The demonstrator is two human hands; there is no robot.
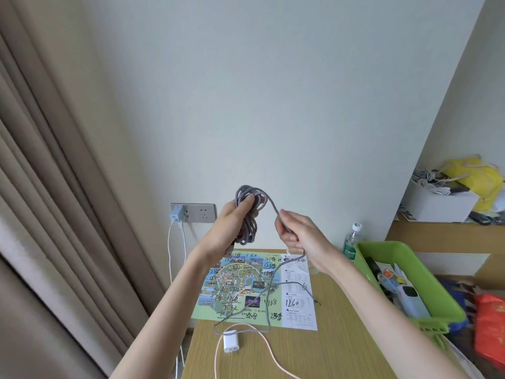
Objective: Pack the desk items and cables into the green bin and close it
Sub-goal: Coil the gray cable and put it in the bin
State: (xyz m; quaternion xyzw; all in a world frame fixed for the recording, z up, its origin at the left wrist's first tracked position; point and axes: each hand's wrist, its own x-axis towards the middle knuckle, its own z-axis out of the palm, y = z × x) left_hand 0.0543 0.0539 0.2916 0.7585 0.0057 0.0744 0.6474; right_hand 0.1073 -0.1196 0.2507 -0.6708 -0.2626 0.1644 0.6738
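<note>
Left grip partly behind cable coil

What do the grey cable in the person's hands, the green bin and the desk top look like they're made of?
Grey cable: woven fabric braid, matte, going by its speckled weave. Green bin: moulded plastic, slightly glossy, with a smooth rounded rim and a slotted edge. Desk top: probably laminate or bamboo-look veneer, matte, with fine parallel stripes.
</note>
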